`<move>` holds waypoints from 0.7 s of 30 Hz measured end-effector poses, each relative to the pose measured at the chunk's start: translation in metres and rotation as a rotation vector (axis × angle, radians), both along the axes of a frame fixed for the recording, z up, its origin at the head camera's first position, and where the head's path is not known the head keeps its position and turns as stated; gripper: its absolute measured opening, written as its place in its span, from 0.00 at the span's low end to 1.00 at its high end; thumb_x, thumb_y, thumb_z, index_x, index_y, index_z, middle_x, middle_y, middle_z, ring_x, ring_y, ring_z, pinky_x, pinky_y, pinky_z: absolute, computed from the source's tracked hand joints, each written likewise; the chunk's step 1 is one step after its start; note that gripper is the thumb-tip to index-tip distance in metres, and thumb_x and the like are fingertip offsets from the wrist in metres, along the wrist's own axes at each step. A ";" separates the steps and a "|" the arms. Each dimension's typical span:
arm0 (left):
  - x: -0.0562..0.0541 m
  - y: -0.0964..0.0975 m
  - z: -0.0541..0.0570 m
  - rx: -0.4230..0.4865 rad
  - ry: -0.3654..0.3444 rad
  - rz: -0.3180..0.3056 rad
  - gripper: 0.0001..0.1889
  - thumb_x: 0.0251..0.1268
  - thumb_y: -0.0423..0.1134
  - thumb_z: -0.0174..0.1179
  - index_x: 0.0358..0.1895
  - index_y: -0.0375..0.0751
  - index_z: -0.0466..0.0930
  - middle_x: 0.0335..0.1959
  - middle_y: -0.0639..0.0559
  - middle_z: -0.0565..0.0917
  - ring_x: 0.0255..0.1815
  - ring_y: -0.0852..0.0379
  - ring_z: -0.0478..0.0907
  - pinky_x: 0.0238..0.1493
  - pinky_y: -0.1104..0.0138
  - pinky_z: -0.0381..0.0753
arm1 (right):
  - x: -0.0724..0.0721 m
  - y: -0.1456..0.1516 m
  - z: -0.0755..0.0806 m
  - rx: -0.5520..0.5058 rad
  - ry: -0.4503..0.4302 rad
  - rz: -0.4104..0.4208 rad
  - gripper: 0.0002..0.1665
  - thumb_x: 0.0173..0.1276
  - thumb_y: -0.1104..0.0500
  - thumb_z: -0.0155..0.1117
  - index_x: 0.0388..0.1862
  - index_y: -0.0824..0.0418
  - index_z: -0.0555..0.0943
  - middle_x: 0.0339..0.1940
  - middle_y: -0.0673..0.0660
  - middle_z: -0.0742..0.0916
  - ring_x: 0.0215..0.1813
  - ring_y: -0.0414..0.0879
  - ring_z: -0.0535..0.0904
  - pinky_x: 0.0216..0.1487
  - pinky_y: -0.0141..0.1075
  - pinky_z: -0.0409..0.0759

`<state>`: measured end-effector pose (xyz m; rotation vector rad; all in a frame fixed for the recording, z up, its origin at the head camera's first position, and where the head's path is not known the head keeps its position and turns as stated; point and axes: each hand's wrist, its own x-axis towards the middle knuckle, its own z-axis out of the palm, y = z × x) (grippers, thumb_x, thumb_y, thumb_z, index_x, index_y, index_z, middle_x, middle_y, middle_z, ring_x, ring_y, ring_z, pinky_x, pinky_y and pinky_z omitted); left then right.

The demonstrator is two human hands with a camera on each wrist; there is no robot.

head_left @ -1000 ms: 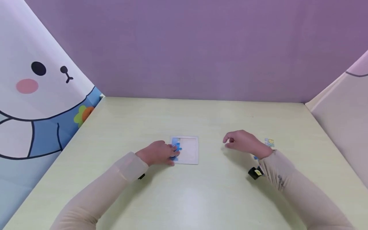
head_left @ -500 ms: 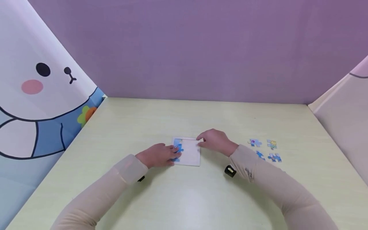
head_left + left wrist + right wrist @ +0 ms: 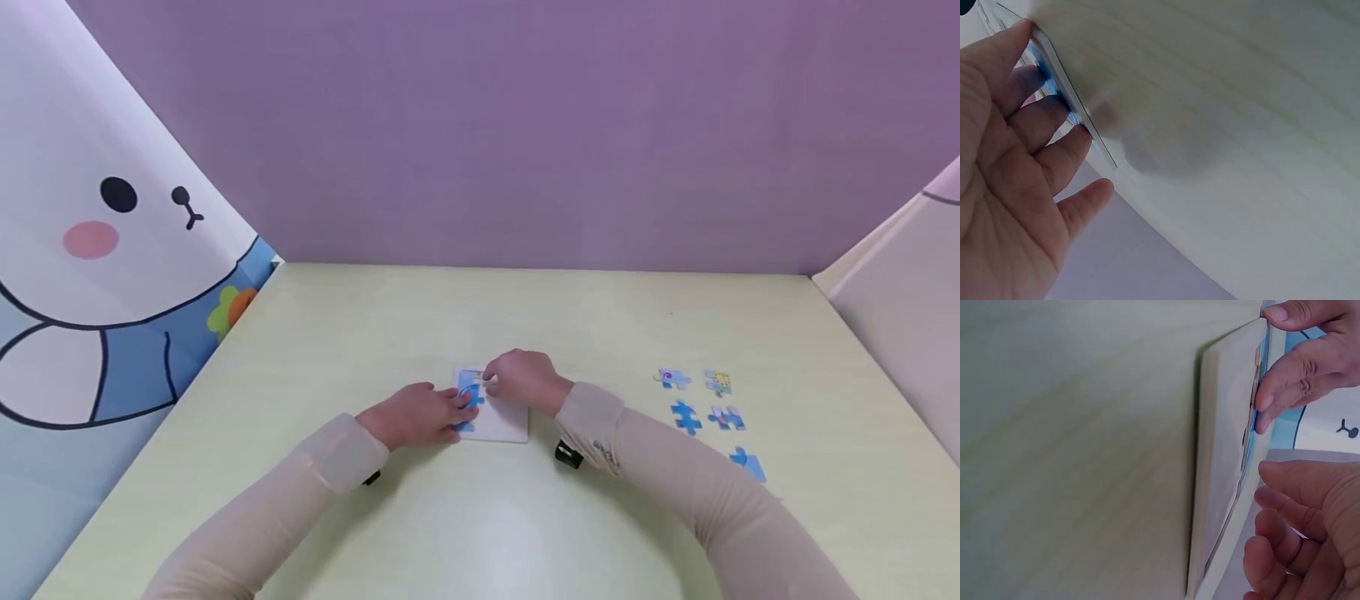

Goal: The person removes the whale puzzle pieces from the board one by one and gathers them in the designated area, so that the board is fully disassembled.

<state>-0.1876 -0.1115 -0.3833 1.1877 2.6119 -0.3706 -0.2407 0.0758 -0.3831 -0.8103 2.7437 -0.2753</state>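
Right fingers: bent, tips close together over the far part of the tray; wrist view shows a small gap between thumb and index, but whether I pinch anything I cannot tell. Left fingers: spread and loosely extended, tips touching the blue strip and the tray's left edge, gripping nothing visible.

My bare left hand (image 3: 420, 415) comes in from the left; my bare right hand (image 3: 527, 379) from the right, the nearer to the strip's far end.

Under both: a flat, white, nearly square puzzle tray (image 3: 506, 423). Inside, along its left side, a blue strip of printed jigsaw pieces (image 3: 471, 382), long axis running near to far. Bare floor opens right of that strip, also near-side of my right fingertips. Judgement: this offset, strip's right edge against fingertips, is the relation that counts.

Farther right, well apart from the tray on the pale wood-grain table (image 3: 375, 308): at least five loose, brightly printed jigsaw pieces (image 3: 685, 417). Right hand is clearly nearer to those.
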 end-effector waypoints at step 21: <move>0.002 -0.006 -0.004 0.067 0.108 -0.102 0.24 0.69 0.47 0.57 0.65 0.45 0.73 0.64 0.49 0.75 0.61 0.52 0.74 0.51 0.56 0.78 | 0.000 -0.018 -0.005 0.002 0.042 0.061 0.13 0.67 0.64 0.57 0.42 0.57 0.88 0.42 0.53 0.88 0.39 0.45 0.81 0.36 0.43 0.80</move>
